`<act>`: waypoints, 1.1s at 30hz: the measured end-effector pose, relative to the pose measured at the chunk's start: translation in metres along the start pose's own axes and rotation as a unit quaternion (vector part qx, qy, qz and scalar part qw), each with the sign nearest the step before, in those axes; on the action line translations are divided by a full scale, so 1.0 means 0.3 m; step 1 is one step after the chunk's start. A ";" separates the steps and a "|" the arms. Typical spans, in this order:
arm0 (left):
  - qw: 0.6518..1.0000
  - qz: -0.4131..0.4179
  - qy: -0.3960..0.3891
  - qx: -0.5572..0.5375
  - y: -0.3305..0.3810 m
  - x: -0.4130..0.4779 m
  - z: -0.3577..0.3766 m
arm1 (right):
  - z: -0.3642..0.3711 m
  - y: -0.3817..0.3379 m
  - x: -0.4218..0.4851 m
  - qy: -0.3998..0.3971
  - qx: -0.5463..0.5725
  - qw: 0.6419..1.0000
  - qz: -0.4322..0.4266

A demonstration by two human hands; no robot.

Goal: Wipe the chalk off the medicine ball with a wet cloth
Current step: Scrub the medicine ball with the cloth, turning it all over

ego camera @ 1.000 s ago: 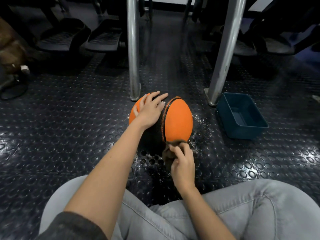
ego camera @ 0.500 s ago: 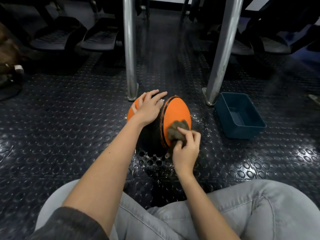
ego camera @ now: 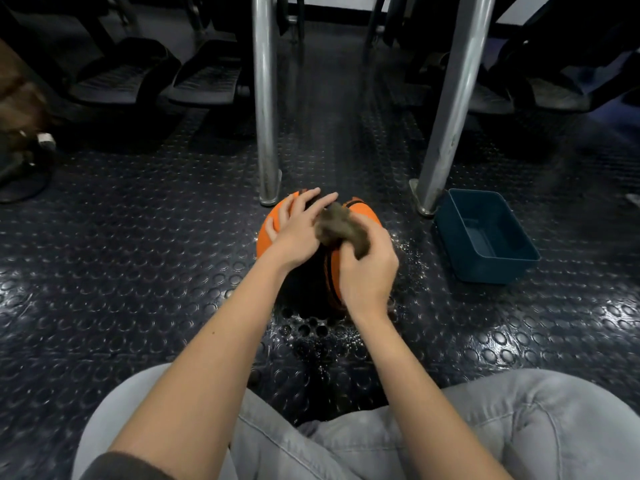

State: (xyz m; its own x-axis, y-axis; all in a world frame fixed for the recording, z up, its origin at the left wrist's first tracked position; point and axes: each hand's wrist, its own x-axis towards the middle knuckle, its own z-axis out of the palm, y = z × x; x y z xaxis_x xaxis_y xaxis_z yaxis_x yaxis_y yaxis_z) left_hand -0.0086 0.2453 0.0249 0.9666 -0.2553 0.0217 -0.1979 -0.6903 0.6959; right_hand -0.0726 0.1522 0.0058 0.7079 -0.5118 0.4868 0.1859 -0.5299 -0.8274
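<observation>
I see my left hand (ego camera: 298,233) spread flat on the ball (ego camera: 273,230); my right hand (ego camera: 369,268) grips the cloth (ego camera: 341,228) against its top.

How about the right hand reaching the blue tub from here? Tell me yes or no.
Probably yes. The right hand grips the cloth on the ball, and the tub sits open to its right on the floor; the metal leg stands behind that path, not across it.

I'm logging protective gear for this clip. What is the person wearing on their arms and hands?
The left hand and right hand are bare: no gloves, rings or watch visible. Forearms are uncovered; a dark grey sleeve shows near the left elbow.
</observation>
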 end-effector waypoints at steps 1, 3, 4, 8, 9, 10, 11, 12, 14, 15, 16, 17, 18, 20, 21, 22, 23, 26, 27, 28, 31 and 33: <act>1.000 0.007 0.002 -0.004 0.001 -0.010 0.007 | 0.011 -0.004 0.004 -0.021 -0.023 0.999 -0.042; 1.000 0.003 0.002 -0.009 0.007 -0.021 0.019 | 0.014 0.005 0.022 -0.039 -0.066 0.993 -0.093; 1.000 -0.004 0.003 -0.001 0.011 -0.023 0.022 | 0.009 0.012 0.043 -0.040 -0.075 0.991 -0.102; 1.000 0.007 0.011 0.029 0.018 -0.047 0.043 | -0.024 0.077 0.213 -0.053 -0.089 0.994 0.026; 0.999 0.016 0.012 0.028 0.009 -0.061 0.049 | -0.031 0.098 0.262 -0.072 -0.094 0.991 0.069; 0.999 0.024 0.013 0.029 0.002 -0.073 0.050 | -0.036 0.123 0.304 -0.100 -0.101 0.985 0.101; 0.999 0.030 0.015 0.031 -0.003 -0.083 0.051 | -0.039 0.155 0.334 -0.131 -0.105 0.977 0.128; 0.999 0.031 0.016 0.033 -0.008 -0.088 0.052 | -0.040 0.188 0.354 -0.152 -0.102 0.972 0.150; 0.999 0.030 0.010 0.032 -0.004 -0.090 0.056 | -0.042 0.269 0.369 -0.158 -0.084 0.963 0.199; 0.999 0.031 0.007 0.032 0.000 -0.086 0.059 | -0.047 0.317 0.359 -0.152 -0.071 0.960 0.224; 0.999 0.033 0.006 0.033 0.004 -0.082 0.062 | -0.055 0.364 0.339 -0.151 -0.062 0.955 0.248; 0.999 0.034 0.005 0.036 0.008 -0.078 0.065 | -0.061 0.410 0.307 -0.159 -0.068 0.946 0.273; 0.999 0.036 0.004 0.038 0.011 -0.075 0.064 | -0.065 0.454 0.277 -0.169 -0.081 0.936 0.299; 0.998 0.039 0.005 0.039 0.020 -0.070 0.065 | -0.072 0.494 0.252 -0.156 -0.090 0.923 0.340; 0.999 0.041 0.005 0.035 0.025 -0.073 0.066 | -0.077 0.486 0.267 -0.131 -0.070 0.925 0.351; 0.999 0.042 0.010 0.021 0.031 -0.074 0.063 | -0.086 0.458 0.304 -0.100 -0.044 0.932 0.346; 0.999 0.041 0.021 -0.003 0.035 -0.074 0.058 | -0.100 0.413 0.352 -0.077 -0.016 0.944 0.321; 0.996 0.004 0.077 -0.051 0.037 -0.065 0.039 | -0.146 0.210 0.482 -0.099 0.030 0.979 0.177; 0.995 -0.029 0.083 -0.036 0.035 -0.062 0.037 | -0.147 0.135 0.502 -0.133 0.036 0.982 0.128; 0.995 -0.064 0.078 -0.017 0.031 -0.060 0.037 | -0.131 0.074 0.509 -0.176 0.041 0.980 0.085; 0.992 -0.110 0.050 -0.045 0.014 -0.063 0.064 | -0.047 -0.004 0.463 -0.334 -0.034 0.941 -0.041; 0.990 -0.099 0.060 -0.075 0.007 -0.059 0.082 | 0.008 0.029 0.425 -0.382 -0.121 0.908 -0.124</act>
State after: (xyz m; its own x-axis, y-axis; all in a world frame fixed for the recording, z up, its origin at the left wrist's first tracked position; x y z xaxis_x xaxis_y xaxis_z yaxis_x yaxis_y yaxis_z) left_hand -0.0301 0.2318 0.0083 0.9982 -0.0366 -0.0465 0.0146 -0.6088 0.7932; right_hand 0.0210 0.0839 0.0601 0.9478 0.2130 0.2371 0.3146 -0.7451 -0.5880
